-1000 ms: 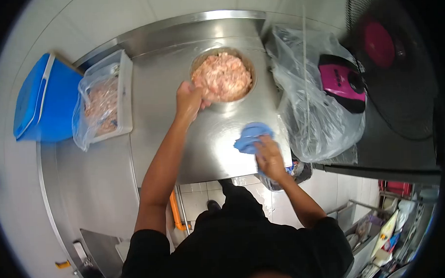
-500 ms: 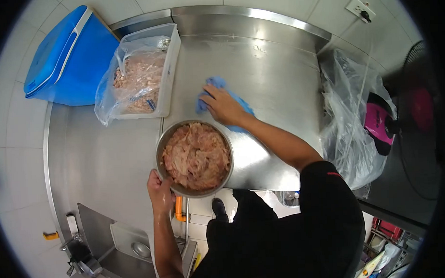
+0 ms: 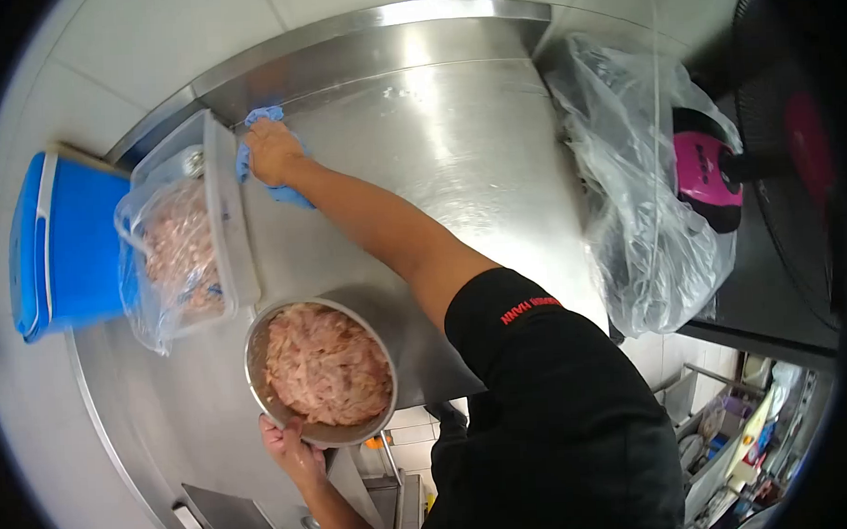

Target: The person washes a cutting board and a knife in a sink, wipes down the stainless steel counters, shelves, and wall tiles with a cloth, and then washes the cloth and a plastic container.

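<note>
My left hand (image 3: 295, 449) grips the near rim of a round metal bowl (image 3: 388, 396), which rests at the counter's front edge and is heaped with raw meat (image 3: 326, 363). Far forward, by the back ledge, my right hand (image 3: 272, 153) presses a blue cloth (image 3: 293, 196) onto the steel counter (image 3: 392, 163). Its fingers are bent over the cloth. Just left of that hand stands a white plastic tub (image 3: 230, 197) with a clear bag (image 3: 176, 250) of chopped meat inside.
A blue cooler box (image 3: 82, 239) is at the far left. Clear plastic sheeting (image 3: 627, 201) and a pink and black device (image 3: 708, 172) are at the right. A sink (image 3: 232, 514) lies at the lower left, crowded shelves (image 3: 728, 440) at the lower right.
My right hand has slid the blue cloth forward and left, up to the back ledge beside the tub. The view has turned and shifted. My left hand still holds the bowl.
</note>
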`<action>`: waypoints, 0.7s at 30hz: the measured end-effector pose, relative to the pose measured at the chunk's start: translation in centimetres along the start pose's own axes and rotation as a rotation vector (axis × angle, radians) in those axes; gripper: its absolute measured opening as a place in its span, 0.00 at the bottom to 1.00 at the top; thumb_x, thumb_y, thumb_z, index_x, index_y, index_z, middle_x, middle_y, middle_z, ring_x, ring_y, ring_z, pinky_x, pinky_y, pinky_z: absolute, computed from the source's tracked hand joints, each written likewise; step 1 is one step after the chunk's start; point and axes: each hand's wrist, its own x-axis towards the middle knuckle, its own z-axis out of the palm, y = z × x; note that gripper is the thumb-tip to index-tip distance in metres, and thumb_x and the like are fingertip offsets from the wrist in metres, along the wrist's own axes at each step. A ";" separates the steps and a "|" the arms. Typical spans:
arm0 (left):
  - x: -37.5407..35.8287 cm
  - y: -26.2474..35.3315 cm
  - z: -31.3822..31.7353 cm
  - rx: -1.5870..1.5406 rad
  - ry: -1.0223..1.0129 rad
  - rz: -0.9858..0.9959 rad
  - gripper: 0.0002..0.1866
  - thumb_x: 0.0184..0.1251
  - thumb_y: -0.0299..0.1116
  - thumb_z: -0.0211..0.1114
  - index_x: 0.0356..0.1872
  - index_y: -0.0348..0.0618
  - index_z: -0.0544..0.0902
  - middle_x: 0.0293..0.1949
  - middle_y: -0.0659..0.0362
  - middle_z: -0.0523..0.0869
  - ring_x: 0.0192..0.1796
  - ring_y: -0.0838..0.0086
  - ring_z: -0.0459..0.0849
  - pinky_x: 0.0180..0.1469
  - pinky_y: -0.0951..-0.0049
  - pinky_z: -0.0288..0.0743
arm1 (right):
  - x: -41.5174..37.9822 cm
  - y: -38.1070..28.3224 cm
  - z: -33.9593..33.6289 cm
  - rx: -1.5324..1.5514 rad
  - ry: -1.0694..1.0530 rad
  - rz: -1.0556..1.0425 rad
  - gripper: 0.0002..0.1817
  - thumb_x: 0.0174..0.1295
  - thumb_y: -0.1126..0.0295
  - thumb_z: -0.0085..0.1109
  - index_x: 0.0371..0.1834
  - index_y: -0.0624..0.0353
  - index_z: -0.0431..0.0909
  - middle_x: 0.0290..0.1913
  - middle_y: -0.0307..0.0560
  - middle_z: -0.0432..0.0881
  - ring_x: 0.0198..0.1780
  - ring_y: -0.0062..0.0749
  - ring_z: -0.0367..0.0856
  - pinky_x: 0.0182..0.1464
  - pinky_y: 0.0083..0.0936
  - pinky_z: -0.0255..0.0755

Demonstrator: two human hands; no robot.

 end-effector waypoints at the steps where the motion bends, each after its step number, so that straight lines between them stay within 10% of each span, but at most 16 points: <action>1: 0.1 0.0 0.0 0.021 0.002 0.007 0.07 0.55 0.21 0.54 0.35 0.41 0.69 0.26 0.60 0.76 0.15 0.84 0.69 0.11 0.85 0.60 | -0.1 0.5 -2.4 -0.072 -0.102 0.094 0.15 0.54 0.63 0.49 0.38 0.61 0.79 0.47 0.56 0.76 0.56 0.46 0.70 0.59 0.36 0.60; 5: 0.0 -0.2 -1.2 0.088 0.005 -0.010 0.08 0.55 0.22 0.54 0.37 0.41 0.69 0.25 0.60 0.76 0.12 0.85 0.66 0.09 0.86 0.57 | -4.8 6.9 -10.1 -0.283 -0.233 0.377 0.26 0.61 0.61 0.41 0.59 0.66 0.66 0.63 0.58 0.65 0.67 0.47 0.58 0.67 0.45 0.47; 12: -0.3 -0.2 -0.8 0.092 -0.081 0.002 0.10 0.56 0.23 0.55 0.40 0.41 0.69 0.27 0.61 0.76 0.12 0.86 0.65 0.09 0.88 0.56 | -10.5 19.4 -26.8 -0.696 -0.170 0.777 0.31 0.61 0.55 0.38 0.59 0.70 0.65 0.64 0.63 0.63 0.66 0.54 0.58 0.68 0.45 0.45; 21: -0.6 -0.7 -1.8 0.090 -0.171 0.071 0.09 0.60 0.25 0.54 0.41 0.41 0.68 0.27 0.61 0.75 0.13 0.86 0.64 0.10 0.88 0.55 | -15.6 15.4 -31.9 -0.767 -0.273 0.958 0.28 0.63 0.55 0.35 0.53 0.68 0.73 0.56 0.61 0.72 0.59 0.50 0.66 0.60 0.38 0.54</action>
